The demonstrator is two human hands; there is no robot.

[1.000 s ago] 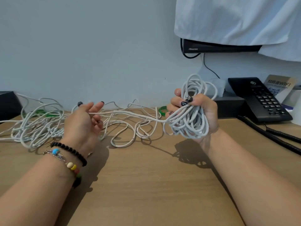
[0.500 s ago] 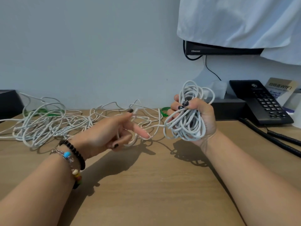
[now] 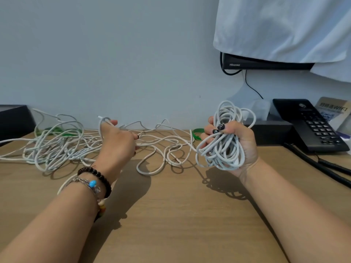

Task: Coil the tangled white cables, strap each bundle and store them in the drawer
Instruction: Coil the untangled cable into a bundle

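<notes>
One partly wound coil (image 3: 223, 141) is gripped in the right hand (image 3: 239, 143), unstrapped. A loose strand is apparently pinched by the left hand (image 3: 115, 143). The tangled cables (image 3: 57, 145) remain along the desk's (image 3: 171, 215) back edge; no drawer is seen.

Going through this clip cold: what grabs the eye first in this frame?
The fat coil of white cable gripped in the right hand, held above the wooden desk at centre right. Next, the loose tangle of white cables sprawled along the desk's back left, where the left hand lifts a strand. A black desk phone sits at the far right.
</notes>
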